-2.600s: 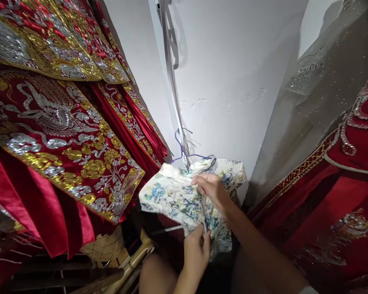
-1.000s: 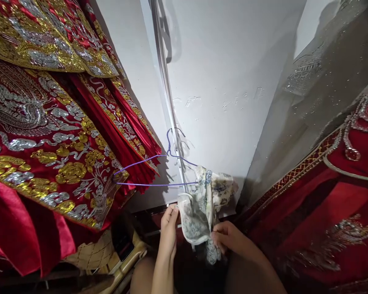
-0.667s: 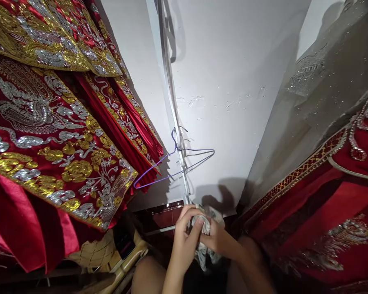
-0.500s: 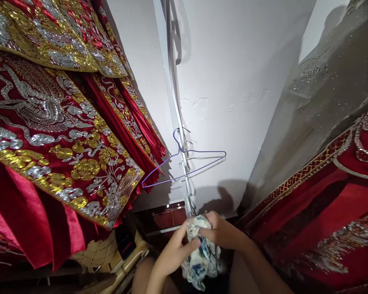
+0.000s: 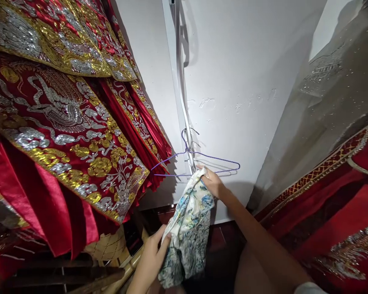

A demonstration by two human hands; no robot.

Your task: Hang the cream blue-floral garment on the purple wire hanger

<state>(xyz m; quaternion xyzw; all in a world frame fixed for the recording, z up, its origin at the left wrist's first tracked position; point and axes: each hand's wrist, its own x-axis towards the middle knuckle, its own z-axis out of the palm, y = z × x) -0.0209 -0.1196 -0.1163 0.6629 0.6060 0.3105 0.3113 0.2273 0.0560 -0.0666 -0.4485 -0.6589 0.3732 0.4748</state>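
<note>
A white garment [image 5: 188, 222] with a blue, green and yellow floral pattern hangs stretched between my two hands. My right hand [image 5: 214, 183] is closed on its upper corner, just in front of a purple wire hanger [image 5: 216, 158]. Lower and to the left, my left hand [image 5: 153, 253] pinches the garment's other edge between thumb and fingers. Its lower part drapes down in folds, so I cannot tell what kind of garment it is. The hanger hangs by its hook from a white metal rack [image 5: 180, 94], and the garment and right hand hide part of its bottom bar.
Red cloths with gold and silver sequin embroidery [image 5: 98, 163] hang close on the left. More red embroidered fabric [image 5: 331, 204] is on the right. A white wall [image 5: 233, 61] stands behind the rack. Bamboo furniture [image 5: 129, 265] is at lower left.
The bunched garment has been spread out between my hands. My right hand has risen towards the hanger; my left hand has moved left and stays low. The hanger has swung slightly.
</note>
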